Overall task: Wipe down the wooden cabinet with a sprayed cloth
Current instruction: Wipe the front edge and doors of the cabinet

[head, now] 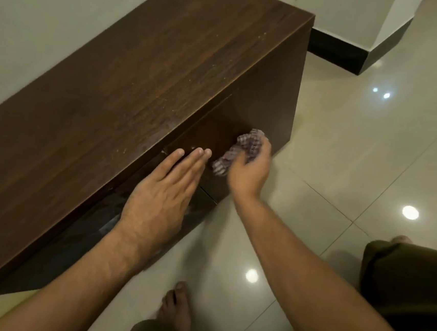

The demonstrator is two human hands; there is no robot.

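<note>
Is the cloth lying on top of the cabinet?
No, the right hand grips the bunched cloth against the front of the cabinet, below its top.

Glossy tiled floor point(359, 157), pale wall point(45, 15)

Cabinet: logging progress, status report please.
Left hand open, flat over cabinet top edge. Right hand grips cloth against its front. Nothing in the way.

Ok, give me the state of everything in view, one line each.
cabinet: against the wall, top speckled with dust.
cloth: bunched up, pressed to the cabinet's front.
right hand: grips the cloth.
left hand: flat, fingers straight, at the cabinet's top front edge.
floor: glossy tiles, reflecting lights.
</note>
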